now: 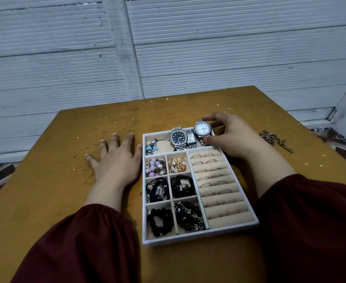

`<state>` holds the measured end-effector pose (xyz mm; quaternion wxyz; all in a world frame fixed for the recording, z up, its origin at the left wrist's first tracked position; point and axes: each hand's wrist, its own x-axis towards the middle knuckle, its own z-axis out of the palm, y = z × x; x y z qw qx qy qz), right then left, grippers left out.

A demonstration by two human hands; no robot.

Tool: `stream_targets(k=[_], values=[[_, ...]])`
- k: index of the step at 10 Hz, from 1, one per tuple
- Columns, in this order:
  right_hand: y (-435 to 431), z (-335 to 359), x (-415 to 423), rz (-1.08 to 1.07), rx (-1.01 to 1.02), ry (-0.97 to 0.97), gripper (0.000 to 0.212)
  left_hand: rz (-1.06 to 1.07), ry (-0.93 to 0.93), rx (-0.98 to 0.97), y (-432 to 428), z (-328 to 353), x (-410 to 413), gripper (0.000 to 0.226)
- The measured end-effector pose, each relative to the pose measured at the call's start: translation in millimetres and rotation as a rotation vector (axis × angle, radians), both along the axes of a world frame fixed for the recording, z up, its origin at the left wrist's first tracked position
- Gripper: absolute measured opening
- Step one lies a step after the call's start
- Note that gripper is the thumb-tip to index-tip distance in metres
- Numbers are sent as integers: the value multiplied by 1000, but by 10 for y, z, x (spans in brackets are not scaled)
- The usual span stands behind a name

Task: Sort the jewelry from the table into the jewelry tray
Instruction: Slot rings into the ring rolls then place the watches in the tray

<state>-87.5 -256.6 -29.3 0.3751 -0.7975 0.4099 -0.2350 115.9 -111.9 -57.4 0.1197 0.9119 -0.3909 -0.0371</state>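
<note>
Nearly done: pinches a watch in the right hand at the back of the tray, rests the left hand flat and open, leaves one chain on the table.

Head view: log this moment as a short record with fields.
left: left hand flat on the table, beside the jewelry tray
right: right hand pinches the white-dial watch at the right end of the far compartment
also there: dark-dial watch, small rectangular watch, charm bracelet
ring rolls: rings seated in rows
unsorted: metal chain on the table, right of the tray
</note>
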Motion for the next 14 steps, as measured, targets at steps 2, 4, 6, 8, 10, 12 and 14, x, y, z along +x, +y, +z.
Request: stream_targets(k=[2, 4, 6, 8, 10, 12, 14], values=[[5, 6, 19, -5, -23, 16, 54, 2, 3, -2, -1, 4, 1, 53], [109, 104, 119, 47, -255, 167, 47, 2, 14, -1, -9, 17, -12, 53], [69, 149, 172, 104, -323, 267, 36, -4, 14, -1, -3, 20, -14, 53], [64, 136, 221, 104, -407, 277, 30, -2, 12, 5, -1, 22, -17, 54], [54, 104, 261, 115, -441, 244, 25, 2, 14, 3, -6, 23, -14, 54], [50, 99, 263, 113, -428, 204, 32, -1, 12, 7, -2, 27, -20, 54], [45, 80, 266, 107, -436, 250, 28, 1, 9, -3, -7, 17, -18, 52]])
